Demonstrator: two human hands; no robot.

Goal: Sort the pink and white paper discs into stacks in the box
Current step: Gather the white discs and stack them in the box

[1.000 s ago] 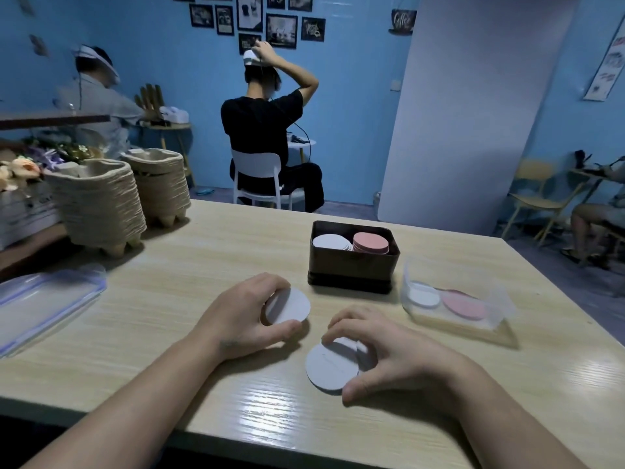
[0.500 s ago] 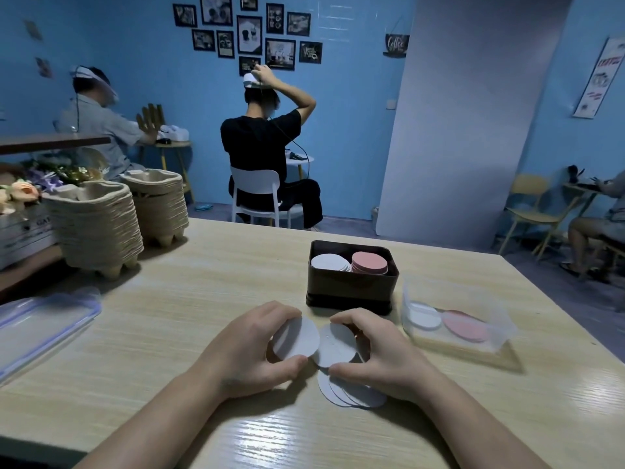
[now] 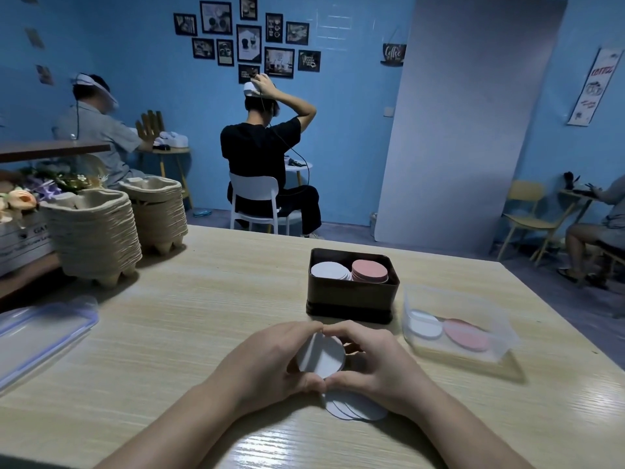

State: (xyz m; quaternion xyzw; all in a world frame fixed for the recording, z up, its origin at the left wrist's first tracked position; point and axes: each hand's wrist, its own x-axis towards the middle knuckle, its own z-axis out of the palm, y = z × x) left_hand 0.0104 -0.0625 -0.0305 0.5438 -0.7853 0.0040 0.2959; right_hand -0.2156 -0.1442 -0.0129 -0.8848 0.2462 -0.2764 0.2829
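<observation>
head view: both hands, left [image 3: 267, 363] and right [image 3: 375, 363], pinch white discs [image 3: 321, 357]; four fanned discs [image 3: 355, 407] on counter [image 3: 203, 316]; two stacks in box [image 3: 351, 299].

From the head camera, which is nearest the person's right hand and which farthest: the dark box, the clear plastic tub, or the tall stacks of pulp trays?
From the right hand:
1. Dark box, just beyond the hand, holding the white and pink stacks.
2. Clear plastic tub, off to the right; close to the box's rank, so hard to separate.
3. Pulp trays, far left, clearly farthest.
</observation>
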